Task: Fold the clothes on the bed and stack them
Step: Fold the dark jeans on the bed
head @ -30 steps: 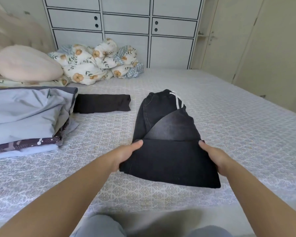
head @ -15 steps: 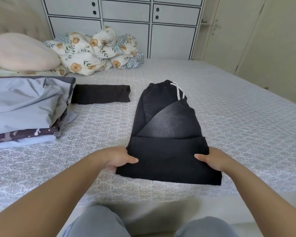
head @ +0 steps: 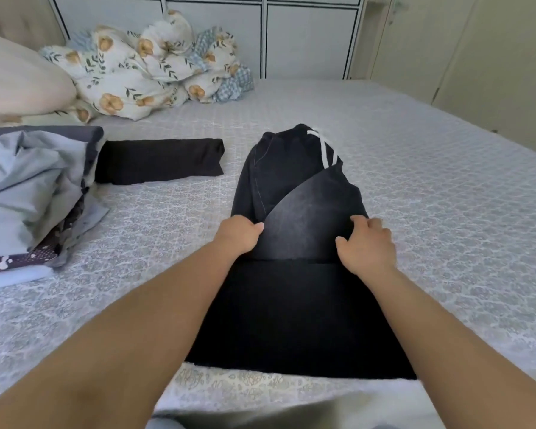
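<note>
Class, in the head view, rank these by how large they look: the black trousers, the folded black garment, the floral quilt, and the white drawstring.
1. Black trousers, though nearness to the camera enlarges them.
2. Floral quilt, farther off, so its true size is unsure.
3. Folded black garment.
4. White drawstring, plainly smallest.

Open bedspread (head: 430, 212) right of the black trousers (head: 294, 305); folded black garment (head: 158, 161) and clothes stack (head: 28, 193) crowding the left.

Big bed (head: 430, 187) with pale patterned cover. White cupboard (head: 307, 35) with dark lines behind bed. Cream doors (head: 483, 57) at right. Padded headboard (head: 16, 23) at left. Soft daylight over room.
</note>
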